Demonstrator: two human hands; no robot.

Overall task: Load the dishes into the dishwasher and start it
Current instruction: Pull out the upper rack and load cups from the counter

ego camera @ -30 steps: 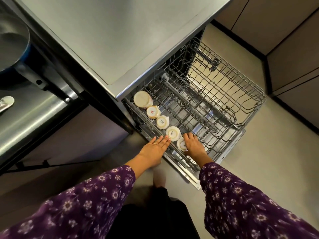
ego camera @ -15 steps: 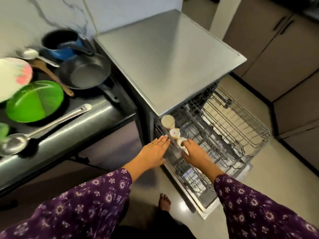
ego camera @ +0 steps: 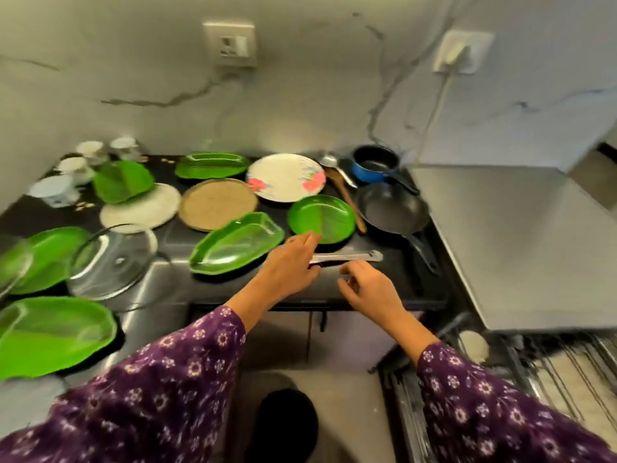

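Observation:
Dirty dishes cover the black counter (ego camera: pixel 394 282). My left hand (ego camera: pixel 292 267) reaches over its front edge, fingers stretched toward a round green plate (ego camera: pixel 321 219) and lying over the near end of a long steel ladle (ego camera: pixel 347 256). My right hand (ego camera: pixel 369 289) hovers just right of it, fingers loosely curled, holding nothing. A green leaf-shaped tray (ego camera: pixel 233 243) lies left of my left hand. The pulled-out dishwasher rack (ego camera: pixel 551 372) shows at lower right with a white cup (ego camera: pixel 473 345) in it.
Further back lie a flowered white plate (ego camera: pixel 285 177), a brown round plate (ego camera: pixel 217 203), a black frying pan (ego camera: pixel 392 210), a blue saucepan (ego camera: pixel 375 163), a wooden spoon (ego camera: pixel 345 200) and a glass lid (ego camera: pixel 112 262). More green trays and white cups sit at left. The steel dishwasher top (ego camera: pixel 521 242) is at right.
Both hands left the cups in the dishwasher rack and rose to the counter. The view swung from the rack up and left to the dishes.

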